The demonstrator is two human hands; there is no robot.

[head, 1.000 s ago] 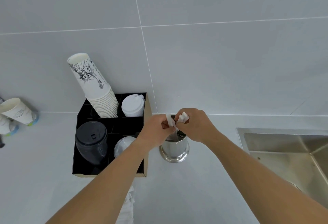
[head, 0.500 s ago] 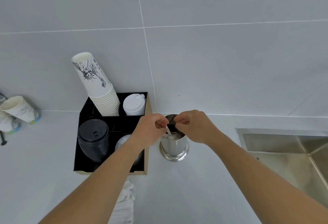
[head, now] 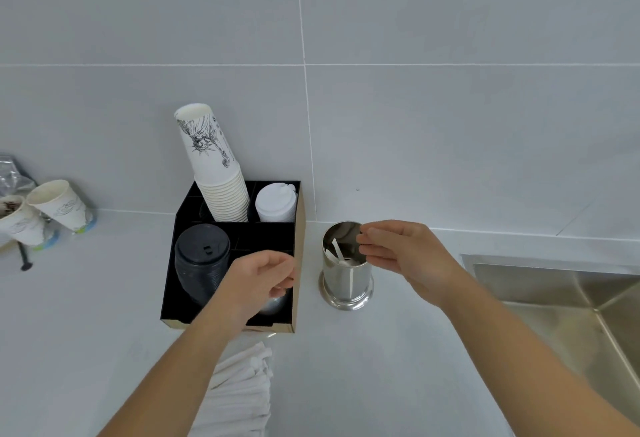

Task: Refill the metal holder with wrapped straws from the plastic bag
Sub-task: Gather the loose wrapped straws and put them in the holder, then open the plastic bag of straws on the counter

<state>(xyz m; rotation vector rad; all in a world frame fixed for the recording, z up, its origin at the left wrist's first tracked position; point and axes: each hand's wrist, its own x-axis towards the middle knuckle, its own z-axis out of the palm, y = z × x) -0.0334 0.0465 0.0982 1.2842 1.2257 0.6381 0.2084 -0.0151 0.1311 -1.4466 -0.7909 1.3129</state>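
Here, metal holder (head: 346,272) just left of empty right hand (head: 405,256), left hand (head: 263,280) loosely curled, empty

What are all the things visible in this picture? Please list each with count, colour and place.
metal holder: one, silver, on the counter right of the black organizer
wrapped straws: a few, white, inside the holder
straw bundle: many, white, on the counter at the bottom
organizer: one, black, against the wall
paper cup stack: one, white, back compartment
white lids: one stack, back right compartment
black lids: one stack, front left compartment
loose cups: two, white, far left
sink: one, steel, right
left hand: empty, over the organizer
right hand: at the holder's rim
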